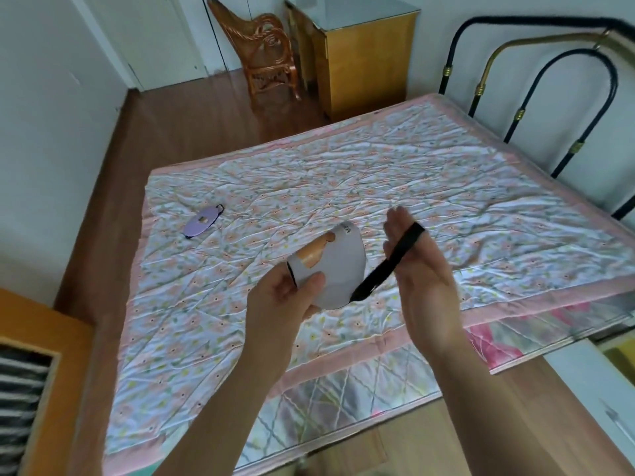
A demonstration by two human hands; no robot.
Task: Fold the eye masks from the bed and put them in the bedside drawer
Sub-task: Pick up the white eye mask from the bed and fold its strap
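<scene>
I hold a white eye mask (338,269) with an orange print above the near part of the bed. My left hand (285,300) grips its left end, thumb on the front. The mask's black elastic strap (391,262) runs up to the right and loops over the fingers of my right hand (417,269), which pulls it taut. A second eye mask (202,221), purple with a black strap, lies flat on the floral bedspread (378,173) near the bed's left edge. At the lower left, part of a wooden bedside drawer unit (37,348) shows, with striped cloth inside.
A black and brass metal bed frame (536,94) stands at the right end. Beyond the bed are a rattan chair (261,53) and a yellow wooden cabinet (360,60). Wooden floor runs along the left side by the white wall.
</scene>
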